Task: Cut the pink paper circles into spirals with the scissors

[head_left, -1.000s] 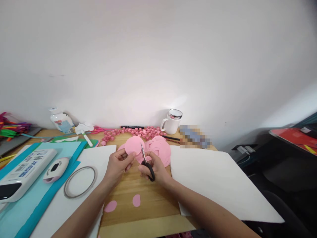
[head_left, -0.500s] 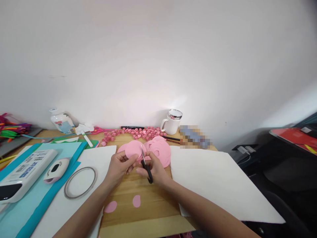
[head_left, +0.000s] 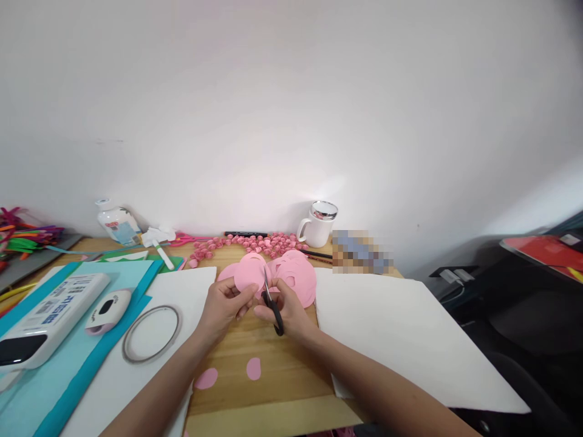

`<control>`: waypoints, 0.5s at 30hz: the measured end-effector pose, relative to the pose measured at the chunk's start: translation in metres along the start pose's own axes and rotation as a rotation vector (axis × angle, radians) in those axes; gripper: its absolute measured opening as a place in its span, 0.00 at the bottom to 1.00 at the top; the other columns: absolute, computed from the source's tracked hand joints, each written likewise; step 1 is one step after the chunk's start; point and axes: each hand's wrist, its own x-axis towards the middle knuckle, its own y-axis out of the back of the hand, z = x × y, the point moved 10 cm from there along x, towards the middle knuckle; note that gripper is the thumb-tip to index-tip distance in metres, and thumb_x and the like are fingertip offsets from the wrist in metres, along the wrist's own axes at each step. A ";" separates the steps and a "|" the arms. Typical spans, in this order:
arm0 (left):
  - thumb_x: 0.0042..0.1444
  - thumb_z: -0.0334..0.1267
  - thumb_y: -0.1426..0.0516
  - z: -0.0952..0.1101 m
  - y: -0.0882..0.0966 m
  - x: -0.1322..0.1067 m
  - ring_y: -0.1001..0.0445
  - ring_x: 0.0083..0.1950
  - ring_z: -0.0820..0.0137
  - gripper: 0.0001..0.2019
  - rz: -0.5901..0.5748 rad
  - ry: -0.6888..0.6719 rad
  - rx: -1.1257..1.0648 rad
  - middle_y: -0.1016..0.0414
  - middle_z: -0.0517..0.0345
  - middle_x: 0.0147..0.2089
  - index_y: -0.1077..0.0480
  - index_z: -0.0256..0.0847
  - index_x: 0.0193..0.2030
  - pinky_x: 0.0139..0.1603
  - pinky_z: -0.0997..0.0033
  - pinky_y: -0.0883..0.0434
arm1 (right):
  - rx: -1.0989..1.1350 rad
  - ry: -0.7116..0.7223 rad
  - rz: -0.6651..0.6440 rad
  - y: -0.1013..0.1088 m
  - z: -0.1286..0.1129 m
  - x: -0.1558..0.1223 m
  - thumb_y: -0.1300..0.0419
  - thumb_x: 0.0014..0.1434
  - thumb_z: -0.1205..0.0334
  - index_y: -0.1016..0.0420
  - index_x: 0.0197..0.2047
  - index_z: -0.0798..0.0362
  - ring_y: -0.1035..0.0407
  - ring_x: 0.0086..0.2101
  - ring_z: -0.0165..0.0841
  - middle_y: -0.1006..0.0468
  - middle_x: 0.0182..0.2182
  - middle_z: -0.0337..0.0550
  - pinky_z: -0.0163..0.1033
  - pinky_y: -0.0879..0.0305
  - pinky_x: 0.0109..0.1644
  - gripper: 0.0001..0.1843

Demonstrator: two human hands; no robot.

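Note:
My left hand (head_left: 230, 300) is closed on a round pink paper disc (head_left: 248, 279), pinching its lower edge between thumb and fingers. In my right hand (head_left: 291, 306) are scissors with black handles (head_left: 275, 314), their blades at the right side of the disc. Behind both hands lies a pile of pink paper circles (head_left: 303, 282), some with cut-outs. Two small pink paper pieces, one rounded (head_left: 207, 379) and one teardrop-like (head_left: 254, 368), rest on the wood nearer to me. Many small rolled pink paper buds (head_left: 268, 244) are heaped along the back.
A white mug (head_left: 317, 224) with a shiny lid stands by the wall. White boards (head_left: 401, 328) lie on both sides of the wooden table (head_left: 268, 388). At left are a roll of tape (head_left: 152, 334), blue sheets (head_left: 91, 364), a white box (head_left: 54, 321) and a bottle (head_left: 118, 221).
The scissor blades have moved along the disc's edge, and a curved slit now shows near its top. Both hands keep their holds. The view has shifted slightly.

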 end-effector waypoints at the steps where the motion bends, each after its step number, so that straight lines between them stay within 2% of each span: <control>1: 0.45 0.45 0.38 -0.001 0.000 0.000 0.46 0.14 0.80 0.16 0.004 0.006 -0.003 0.39 0.65 0.12 0.35 0.37 0.18 0.15 0.79 0.48 | -0.002 -0.002 0.002 0.000 0.000 0.000 0.29 0.37 0.49 0.44 0.34 0.49 0.46 0.21 0.25 0.37 0.21 0.29 0.30 0.50 0.23 0.30; 9: 0.45 0.45 0.38 0.000 0.001 0.000 0.47 0.15 0.80 0.16 0.004 0.013 0.021 0.40 0.66 0.12 0.37 0.38 0.18 0.16 0.78 0.50 | 0.009 0.018 0.005 0.001 0.002 0.000 0.30 0.40 0.53 0.44 0.35 0.49 0.49 0.19 0.23 0.39 0.19 0.27 0.29 0.54 0.21 0.27; 15: 0.46 0.46 0.39 0.000 0.002 0.000 0.47 0.15 0.80 0.16 0.003 0.001 0.030 0.41 0.66 0.13 0.37 0.38 0.19 0.16 0.78 0.50 | -0.023 0.005 0.023 0.003 0.005 0.000 0.32 0.42 0.53 0.44 0.35 0.49 0.44 0.18 0.24 0.36 0.18 0.27 0.28 0.50 0.20 0.25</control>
